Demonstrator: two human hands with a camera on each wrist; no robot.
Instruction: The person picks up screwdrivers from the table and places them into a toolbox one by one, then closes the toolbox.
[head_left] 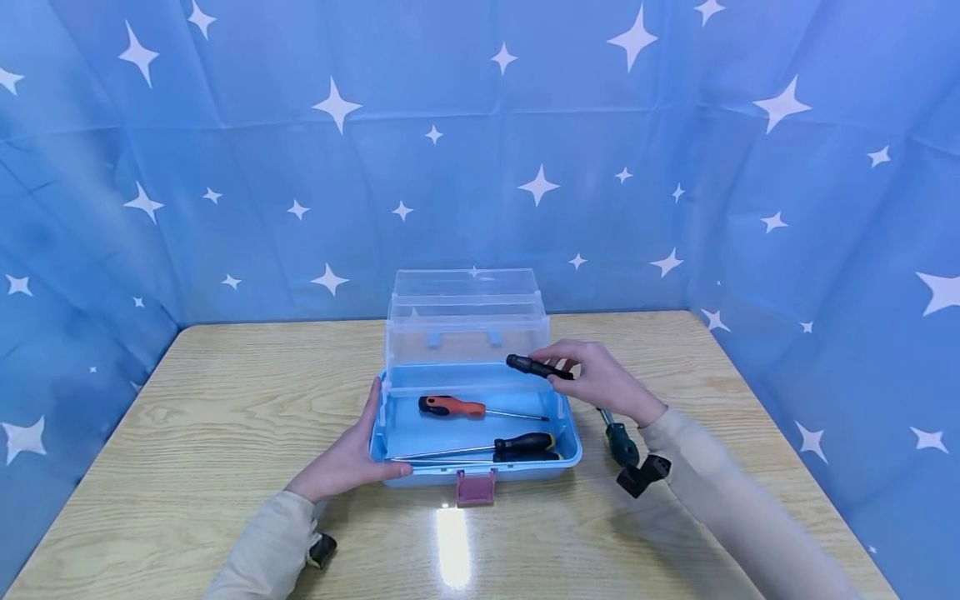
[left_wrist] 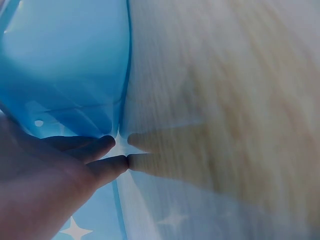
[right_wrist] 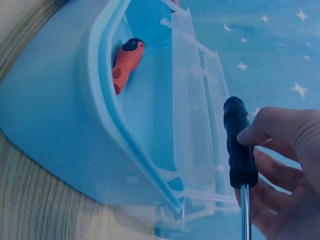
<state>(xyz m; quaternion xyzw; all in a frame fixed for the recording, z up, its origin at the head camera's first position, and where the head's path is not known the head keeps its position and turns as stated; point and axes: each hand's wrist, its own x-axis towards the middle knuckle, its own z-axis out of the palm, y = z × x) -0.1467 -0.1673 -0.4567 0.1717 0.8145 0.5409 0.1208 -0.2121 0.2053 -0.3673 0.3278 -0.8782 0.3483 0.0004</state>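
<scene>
My right hand pinches a screwdriver by its black handle above the right end of a blue toolbox. Its metal shaft shows in the right wrist view. At the toolbox's left front corner my left hand rests with fingers straight along the side and thumb by the front rim. The clear lid stands raised at the back. Inside lie an orange-and-black screwdriver and two black-handled screwdrivers side by side, the nearer one partly hidden by the other.
A green-handled screwdriver lies on the wooden table, right of the toolbox and partly below my right forearm. A purple latch hangs at the toolbox front. Behind the table hangs a blue curtain with white stars.
</scene>
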